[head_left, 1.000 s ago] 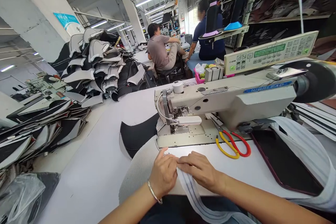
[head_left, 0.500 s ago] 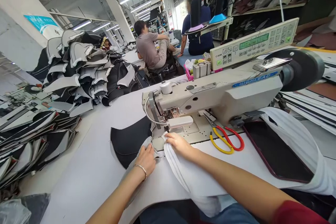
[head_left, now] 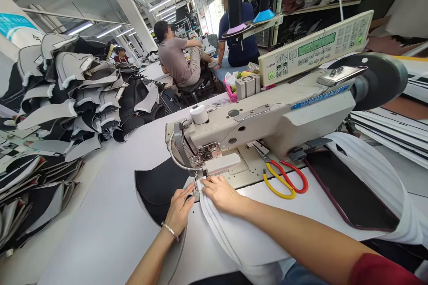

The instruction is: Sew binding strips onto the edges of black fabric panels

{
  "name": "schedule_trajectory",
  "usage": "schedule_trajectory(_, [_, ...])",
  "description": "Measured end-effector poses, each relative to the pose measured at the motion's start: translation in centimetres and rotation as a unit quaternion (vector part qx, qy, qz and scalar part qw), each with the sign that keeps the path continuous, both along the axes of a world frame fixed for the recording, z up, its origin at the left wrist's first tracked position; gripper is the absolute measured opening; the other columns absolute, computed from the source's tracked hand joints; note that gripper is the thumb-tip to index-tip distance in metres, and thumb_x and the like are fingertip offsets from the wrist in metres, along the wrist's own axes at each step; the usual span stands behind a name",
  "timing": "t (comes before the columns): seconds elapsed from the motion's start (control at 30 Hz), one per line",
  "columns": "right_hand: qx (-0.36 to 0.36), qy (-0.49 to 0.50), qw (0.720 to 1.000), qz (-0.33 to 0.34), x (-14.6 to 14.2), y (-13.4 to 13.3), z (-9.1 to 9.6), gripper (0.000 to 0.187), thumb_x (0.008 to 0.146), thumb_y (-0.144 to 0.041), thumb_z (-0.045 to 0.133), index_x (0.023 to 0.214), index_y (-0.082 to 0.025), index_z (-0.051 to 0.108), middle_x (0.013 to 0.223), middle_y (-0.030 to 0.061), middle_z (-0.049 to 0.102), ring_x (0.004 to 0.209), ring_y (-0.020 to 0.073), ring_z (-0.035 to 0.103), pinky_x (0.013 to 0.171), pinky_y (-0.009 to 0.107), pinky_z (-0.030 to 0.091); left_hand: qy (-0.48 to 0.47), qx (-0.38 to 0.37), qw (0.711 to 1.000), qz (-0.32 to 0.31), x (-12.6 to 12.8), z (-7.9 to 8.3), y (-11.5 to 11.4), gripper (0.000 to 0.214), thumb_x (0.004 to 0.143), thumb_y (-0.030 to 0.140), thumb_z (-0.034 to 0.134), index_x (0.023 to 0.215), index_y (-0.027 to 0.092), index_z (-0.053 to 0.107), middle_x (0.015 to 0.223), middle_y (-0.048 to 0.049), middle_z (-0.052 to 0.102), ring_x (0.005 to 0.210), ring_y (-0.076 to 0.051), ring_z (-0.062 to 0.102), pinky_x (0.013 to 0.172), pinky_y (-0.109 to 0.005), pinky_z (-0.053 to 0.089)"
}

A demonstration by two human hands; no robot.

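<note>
My left hand [head_left: 179, 211] grips the edge of a black fabric piece with a grey underside [head_left: 155, 189], which lies flat to the left of the needle area. A bracelet is on that wrist. My right hand [head_left: 222, 193] pinches the upper end of a white zipper tape [head_left: 217, 227] close to the presser foot of the sewing machine [head_left: 250, 129]. From there the tape curves down over the table's front edge. The two hands are close together, one on each side of the foot. The needle itself is hidden behind the machine's white cover.
Scissors [head_left: 284, 180] with red and yellow handles lie beside the machine bed. A dark tablet-like device [head_left: 351, 191] is at right, under looped white tape. Stacked grey and black pieces [head_left: 83, 89] rise at left. Two people sit beyond the machine; another is farther back.
Both hands have come closer together at the presser foot. The zipper tape's end now sits right at the foot, beside the fabric edge. The head view has shifted slightly.
</note>
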State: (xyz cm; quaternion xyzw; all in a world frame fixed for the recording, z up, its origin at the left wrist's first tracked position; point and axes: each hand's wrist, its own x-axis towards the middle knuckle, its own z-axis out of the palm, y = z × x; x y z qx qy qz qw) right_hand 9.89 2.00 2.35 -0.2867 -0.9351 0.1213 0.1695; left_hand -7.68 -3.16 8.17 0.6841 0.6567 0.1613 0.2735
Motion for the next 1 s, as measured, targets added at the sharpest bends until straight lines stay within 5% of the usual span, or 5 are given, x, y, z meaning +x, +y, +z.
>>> schedule_trajectory(0.53, [-0.018,0.019,1.000,0.017,0.1,0.1,0.7,0.032,0.079,-0.013,0.041,0.109,-0.014,0.050,0.127,0.0106,0.041,0.103,0.0242,0.034,0.071,0.036,0.030,-0.079,-0.003,0.997,0.005,-0.9,-1.2,0.6,0.046,0.081,0.038,0.037,0.117,0.014,0.051,0.112,-0.0105,0.057,0.106,-0.023,0.049,0.097,-0.041,0.034])
schedule_trajectory(0.83, [-0.015,0.032,0.999,0.006,0.1,0.3,0.2,0.027,0.077,-0.016,0.045,0.102,-0.016,0.055,0.125,0.0100,0.043,0.101,0.0246,0.035,0.073,0.036,0.030,0.080,0.120,0.984,-0.101,-0.7,-2.6,0.5,0.041,0.071,0.017,0.043,0.110,0.016,0.056,0.119,-0.0061,0.055,0.108,-0.023,0.044,0.096,-0.043,0.037])
schedule_trajectory(1.0, [-0.049,0.036,0.992,-0.107,-0.3,1.1,-0.9,0.018,0.078,-0.016,0.048,0.090,-0.013,0.061,0.093,0.0110,0.053,0.086,0.0212,0.042,0.070,0.031,0.030,0.133,0.169,0.971,-0.108,-0.5,-3.3,0.2,0.043,0.067,0.014,0.042,0.108,0.012,0.056,0.117,-0.0077,0.055,0.105,-0.023,0.045,0.095,-0.041,0.039])
